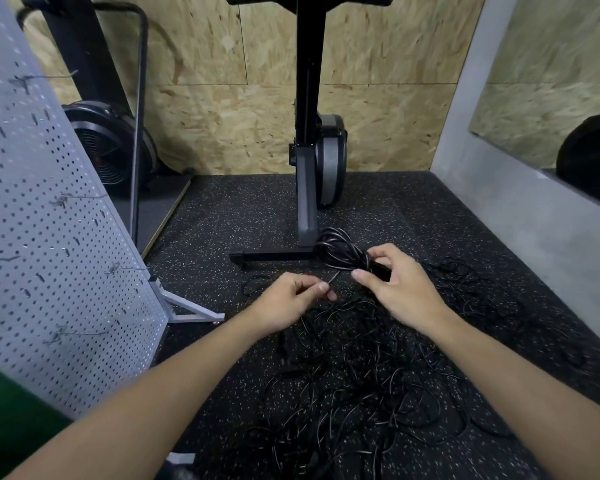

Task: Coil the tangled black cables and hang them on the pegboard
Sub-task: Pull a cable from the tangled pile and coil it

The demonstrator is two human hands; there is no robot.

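Both hands work close together in the middle of the frame, a little apart. The right hand (399, 282) has its thumb and fingers curled round the near side of a coil (340, 249) of black cable, which it holds above the floor (413, 209). The left hand (291, 296) pinches a loose strand (333, 277) between thumb and fingertips, and this strand runs up to the right toward the coil. Below and between the forearms, the tangled cables (361, 375) lie spread in a loose heap over the dark speckled rubber floor, reaching to the lower and right parts of the frame. Along the left edge stands the grey pegboard (49, 220), with thin wire hooks (125, 268) sticking out of it, all bare. At the centre top a black rowing machine (309, 150) stands upright against the chipboard wall (222, 126), its foot bar just beside the coil. A fan wheel (101, 147) sits behind the pegboard at upper left. A green sleeve (11, 427) shows at lower left.
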